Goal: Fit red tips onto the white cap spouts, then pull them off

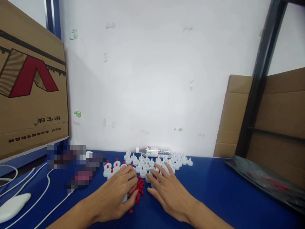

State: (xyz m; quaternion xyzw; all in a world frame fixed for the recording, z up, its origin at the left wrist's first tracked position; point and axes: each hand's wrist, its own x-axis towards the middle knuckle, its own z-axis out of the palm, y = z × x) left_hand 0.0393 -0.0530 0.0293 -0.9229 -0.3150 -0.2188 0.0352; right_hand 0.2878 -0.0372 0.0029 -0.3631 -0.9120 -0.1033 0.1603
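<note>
Blue tabletop [214, 190] filling the lower frame of the head view. Left hand [116, 194] resting low centre, fingers curled loosely over small red caps [140, 186], pinching none for certain. Right hand [169, 190] lying just beside, fingers spread flat, clamping nothing, tips touching white nozzle tops [145, 165] standing in rows. Possibly sweeping red caps off the pile with a careless wrist, or toppling upright tops. Clear bottle [153, 151] lying behind them, liable to roll if nudged.
</note>
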